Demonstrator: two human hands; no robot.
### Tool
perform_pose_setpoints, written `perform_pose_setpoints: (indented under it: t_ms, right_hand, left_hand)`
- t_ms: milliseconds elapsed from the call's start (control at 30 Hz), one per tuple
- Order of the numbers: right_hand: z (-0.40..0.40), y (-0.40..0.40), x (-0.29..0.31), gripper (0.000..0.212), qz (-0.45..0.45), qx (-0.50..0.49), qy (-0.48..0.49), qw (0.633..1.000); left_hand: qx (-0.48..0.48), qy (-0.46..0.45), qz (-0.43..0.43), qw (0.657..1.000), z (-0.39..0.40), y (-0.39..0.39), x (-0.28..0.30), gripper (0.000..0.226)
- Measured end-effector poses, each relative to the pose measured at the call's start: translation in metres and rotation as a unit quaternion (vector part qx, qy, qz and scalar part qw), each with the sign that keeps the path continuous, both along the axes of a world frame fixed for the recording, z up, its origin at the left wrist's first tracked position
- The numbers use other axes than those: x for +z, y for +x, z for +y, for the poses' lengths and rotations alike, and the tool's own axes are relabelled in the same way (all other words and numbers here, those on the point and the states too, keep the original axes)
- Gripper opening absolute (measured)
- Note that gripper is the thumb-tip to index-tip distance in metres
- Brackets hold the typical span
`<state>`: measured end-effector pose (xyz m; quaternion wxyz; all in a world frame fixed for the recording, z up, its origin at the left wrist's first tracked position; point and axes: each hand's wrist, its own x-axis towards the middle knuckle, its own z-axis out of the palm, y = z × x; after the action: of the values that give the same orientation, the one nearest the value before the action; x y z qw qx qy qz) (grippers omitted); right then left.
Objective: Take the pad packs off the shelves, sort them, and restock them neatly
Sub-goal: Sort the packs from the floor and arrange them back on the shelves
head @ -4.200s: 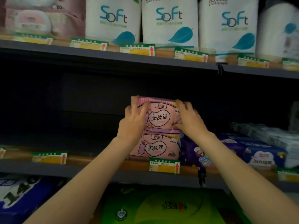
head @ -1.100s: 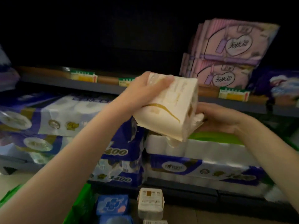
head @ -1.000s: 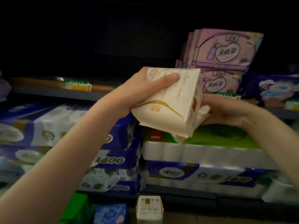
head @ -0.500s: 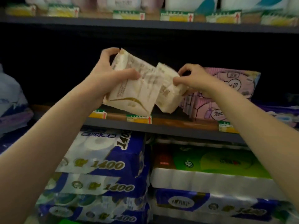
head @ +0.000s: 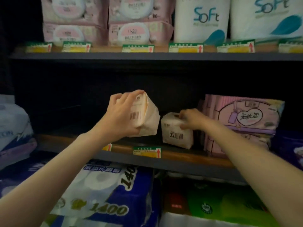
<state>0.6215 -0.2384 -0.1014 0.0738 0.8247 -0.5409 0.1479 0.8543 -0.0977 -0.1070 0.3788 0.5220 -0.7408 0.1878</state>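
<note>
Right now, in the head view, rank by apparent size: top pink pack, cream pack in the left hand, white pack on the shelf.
1. Top pink pack
2. Cream pack, though it is nearer the camera
3. White pack

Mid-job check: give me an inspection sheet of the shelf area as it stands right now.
Surface: middle shelf, wooden edge with price tags, dark space at left.
Job's things: cream pack held in the air; second cream pack standing on the shelf; pink pad packs stacked to its right.
Clutter: nothing seen.
Hands: left hand grips the raised pack; right hand holds the standing pack's top.
Cables: nothing seen.
Surroundings: wipes and Soft rolls above; tissue bundles below.
</note>
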Motion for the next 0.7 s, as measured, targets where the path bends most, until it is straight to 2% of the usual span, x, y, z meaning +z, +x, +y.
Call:
perform_pose_setpoints:
  t_ms: [67, 100, 133, 167, 200, 233, 267, 300, 333, 367, 433, 500, 600, 633, 667, 700]
  right_hand:
    - [-0.006, -0.002, -0.017, 0.039, 0.033, -0.024, 0.002, 0.999]
    - [-0.007, -0.004, -0.023, 0.04, 0.008, -0.024, -0.005, 1.0]
    - [-0.004, -0.004, -0.024, 0.037, -0.06, -0.011, -0.02, 0.998]
    - [0.001, -0.004, -0.023, 0.032, -0.165, 0.01, -0.034, 0.986]
    - [0.009, -0.005, -0.019, 0.031, -0.293, 0.031, -0.008, 0.955]
    - [0.023, -0.005, -0.012, 0.036, -0.414, 0.055, 0.087, 0.904]
    - [0.038, -0.007, -0.005, 0.045, -0.491, 0.097, 0.235, 0.833]
    - [0.049, -0.01, 0.001, 0.053, -0.51, 0.14, 0.372, 0.763]
    - [0.058, -0.015, 0.005, 0.058, -0.493, 0.179, 0.454, 0.72]
    - [0.064, -0.019, 0.005, 0.056, -0.471, 0.215, 0.49, 0.701]
    - [0.067, -0.024, 0.004, 0.042, -0.462, 0.247, 0.489, 0.697]
    - [0.063, -0.024, 0.003, 0.039, -0.496, 0.232, 0.453, 0.703]
    - [0.053, -0.024, 0.0, 0.068, -0.545, 0.205, 0.389, 0.713]
    - [0.052, -0.025, -0.001, 0.077, -0.567, 0.192, 0.36, 0.715]
    - [0.052, -0.025, -0.003, 0.08, -0.587, 0.185, 0.331, 0.715]
    - [0.053, -0.025, -0.004, 0.079, -0.598, 0.189, 0.302, 0.718]
  left_hand:
    - [-0.007, -0.05, -0.069, 0.996, -0.005, 0.008, -0.011, 0.105]
    - [-0.015, -0.077, -0.093, 0.993, -0.006, 0.011, -0.016, 0.105]
    - [-0.022, -0.104, -0.114, 0.988, -0.008, 0.012, -0.022, 0.104]
    - [-0.026, -0.137, -0.134, 0.981, -0.009, 0.011, -0.026, 0.101]
    - [-0.033, -0.173, -0.152, 0.973, -0.01, 0.007, -0.03, 0.096]
    - [-0.046, -0.204, -0.163, 0.964, -0.012, 0.003, -0.034, 0.089]
    - [-0.065, -0.228, -0.169, 0.957, -0.015, -0.003, -0.038, 0.083]
    - [-0.084, -0.249, -0.171, 0.95, -0.019, -0.009, -0.042, 0.079]
    - [-0.097, -0.265, -0.175, 0.943, -0.023, -0.015, -0.044, 0.077]
    - [-0.106, -0.275, -0.179, 0.939, -0.027, -0.019, -0.047, 0.076]
    - [-0.115, -0.271, -0.169, 0.941, -0.032, -0.024, -0.048, 0.078]
    - [-0.126, -0.238, -0.16, 0.95, -0.035, -0.025, -0.046, 0.081]
    - [-0.118, -0.163, -0.169, 0.965, -0.039, -0.026, -0.05, 0.081]
    - [-0.13, -0.12, -0.123, 0.977, -0.04, -0.028, -0.052, 0.083]
    - [-0.158, -0.054, -0.037, 0.985, -0.038, -0.033, -0.052, 0.085]
    - [-0.199, 0.017, 0.075, 0.977, -0.036, -0.039, -0.051, 0.085]
